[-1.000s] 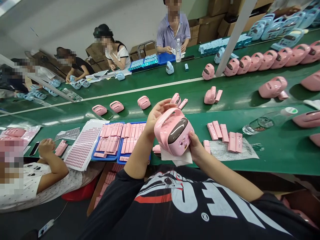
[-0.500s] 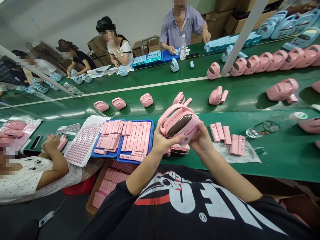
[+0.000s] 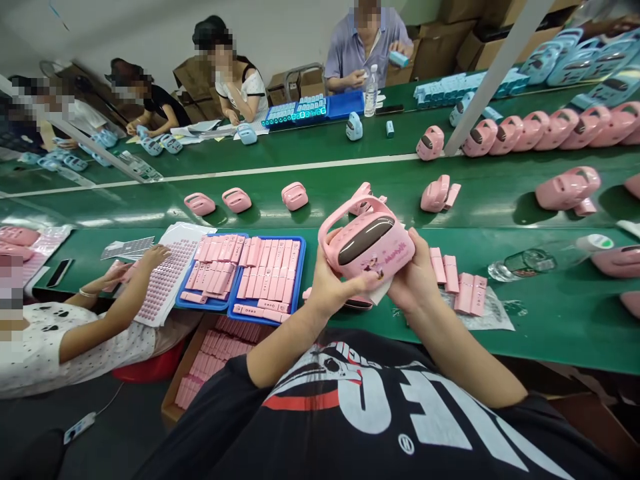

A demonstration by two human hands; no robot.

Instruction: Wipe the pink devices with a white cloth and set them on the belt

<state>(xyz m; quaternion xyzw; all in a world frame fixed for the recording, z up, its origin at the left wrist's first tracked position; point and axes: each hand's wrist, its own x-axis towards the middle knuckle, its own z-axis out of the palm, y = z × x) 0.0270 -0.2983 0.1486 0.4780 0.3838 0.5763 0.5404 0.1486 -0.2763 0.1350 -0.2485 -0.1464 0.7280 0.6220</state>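
Note:
I hold a pink handled device (image 3: 367, 245) with a dark oval window above the near edge of the green table. My left hand (image 3: 327, 287) grips its lower left side, fingers curled around it. On the right side, my right hand (image 3: 413, 277) clasps the device together with a white cloth (image 3: 383, 293) pressed under it. Another pink device (image 3: 357, 303) lies on the table just below my hands. Pink flat parts (image 3: 457, 277) rest on a plastic sheet to the right.
Two blue trays (image 3: 297, 280) of pink strips sit to my left. More pink devices (image 3: 295, 195) ride the green conveyor belt (image 3: 500, 193). A clear bottle (image 3: 535, 259) lies at right. A co-worker's arm (image 3: 115, 307) reaches over a white sheet at left. Other people sit across.
My left hand dropped from the handle to the device's underside. The device turned from upright to lying level, window facing up, and the cloth now sits beneath it.

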